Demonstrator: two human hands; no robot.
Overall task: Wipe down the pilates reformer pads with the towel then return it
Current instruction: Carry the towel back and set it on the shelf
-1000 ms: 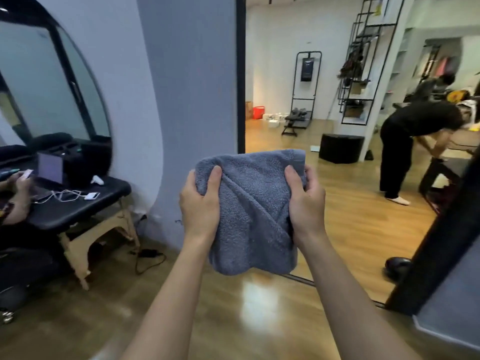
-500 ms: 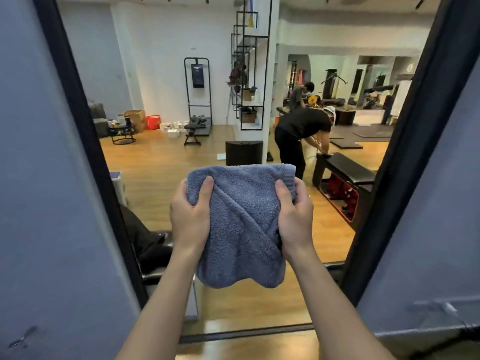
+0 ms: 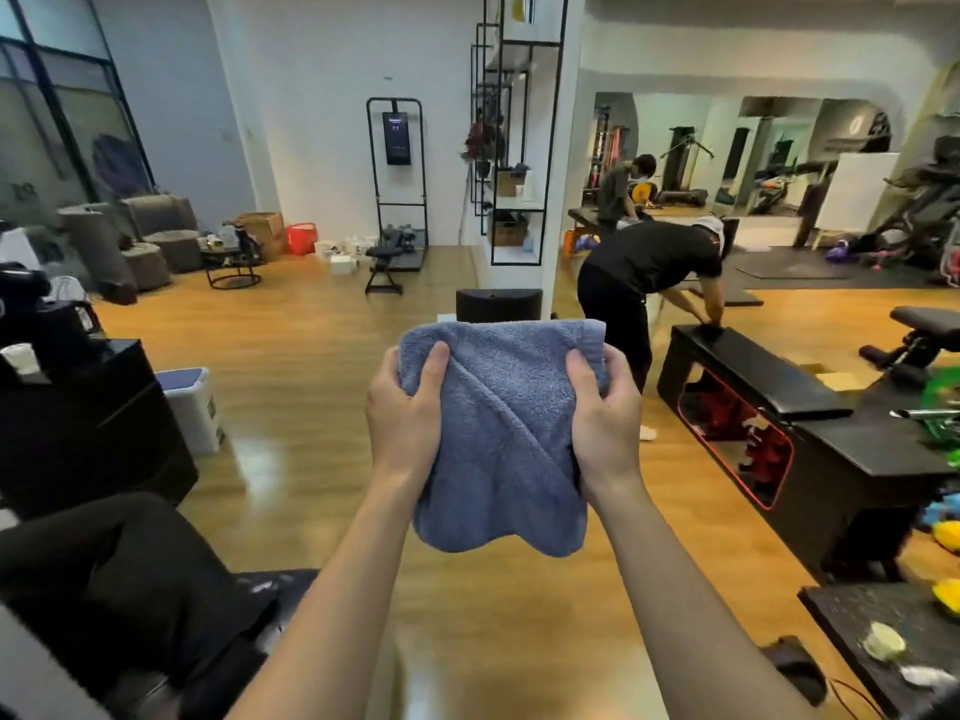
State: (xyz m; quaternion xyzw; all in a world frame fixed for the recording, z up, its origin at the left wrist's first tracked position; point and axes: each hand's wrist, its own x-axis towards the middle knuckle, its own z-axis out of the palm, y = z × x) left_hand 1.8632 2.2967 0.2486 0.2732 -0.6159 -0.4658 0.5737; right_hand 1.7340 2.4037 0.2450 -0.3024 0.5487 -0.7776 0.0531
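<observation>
A folded blue-grey towel (image 3: 503, 433) hangs in front of me at chest height, above the wooden floor. My left hand (image 3: 408, 413) grips its upper left corner, thumb on the front. My right hand (image 3: 605, 423) grips the upper right corner the same way. A long black padded bench (image 3: 763, 376) with a red-trimmed opening in its side stands to the right, about two steps ahead. No part of the towel touches it.
A person in black (image 3: 644, 283) bends over the far end of the bench. A black counter (image 3: 93, 407) and a white bin (image 3: 195, 407) stand on the left. Someone's dark-clothed legs (image 3: 119, 574) lie at lower left. A black post-side box (image 3: 498, 304) sits ahead.
The view has passed through the doorway into the open studio; the door frame and grey walls are gone from sight. Both hands keep the same grip on the towel.
</observation>
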